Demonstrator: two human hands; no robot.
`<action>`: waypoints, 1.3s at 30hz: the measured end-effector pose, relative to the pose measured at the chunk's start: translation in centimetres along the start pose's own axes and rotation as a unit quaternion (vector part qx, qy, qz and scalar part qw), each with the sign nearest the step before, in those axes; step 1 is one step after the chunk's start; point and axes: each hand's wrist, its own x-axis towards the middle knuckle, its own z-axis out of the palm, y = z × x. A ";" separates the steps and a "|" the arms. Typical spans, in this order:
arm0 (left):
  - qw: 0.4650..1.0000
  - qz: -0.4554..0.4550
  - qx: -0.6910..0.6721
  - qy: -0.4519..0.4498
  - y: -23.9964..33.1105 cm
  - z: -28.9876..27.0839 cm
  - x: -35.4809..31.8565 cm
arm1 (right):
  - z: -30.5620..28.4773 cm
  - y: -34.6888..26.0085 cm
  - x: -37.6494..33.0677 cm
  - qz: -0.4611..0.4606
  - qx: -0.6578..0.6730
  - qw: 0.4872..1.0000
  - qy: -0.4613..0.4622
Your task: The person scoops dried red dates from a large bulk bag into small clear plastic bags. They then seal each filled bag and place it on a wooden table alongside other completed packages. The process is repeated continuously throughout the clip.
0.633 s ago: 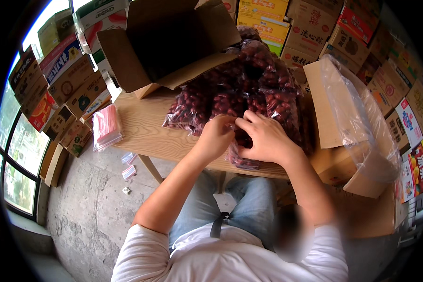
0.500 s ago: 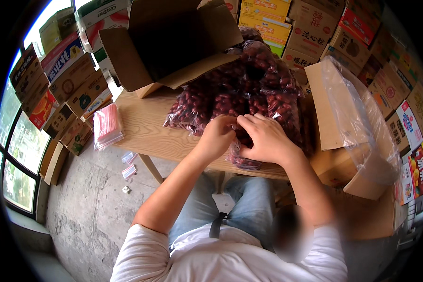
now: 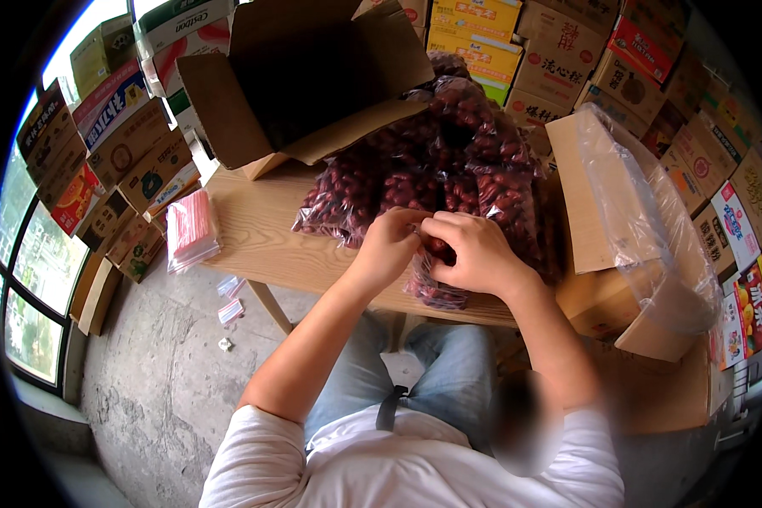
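Observation:
A clear plastic bag of dark red dates [image 3: 437, 293] rests at the table's front edge, right before me. My left hand [image 3: 389, 247] is closed, its thumb and fingers pinched at the upper part of this bag. From the other side my right hand [image 3: 476, 252] grips the bag too, with bent fingers meeting the left hand's fingertips. The bag's mouth is hidden under the fingers. Just beyond my hands, several filled bags of dates [image 3: 510, 203] lie heaped on the wooden table [image 3: 258, 222].
An open carton [image 3: 229, 114] tilts at the back left. A pack of red-edged plastic bags [image 3: 191, 224] lies on the table's left corner. At right stands a carton with a plastic liner [image 3: 580, 190]. Small bags [image 3: 230, 311] lie on the floor. Stacked boxes [image 3: 559, 51] line the back.
My right hand's fingers have edged slightly left, closer to the left hand. Both hands keep their hold on the bag.

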 end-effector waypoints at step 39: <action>0.984 0.107 0.145 0.014 0.3 0.7 0.3 | -12.8 0.1 -2.6 0.040 0.102 0.886 0.450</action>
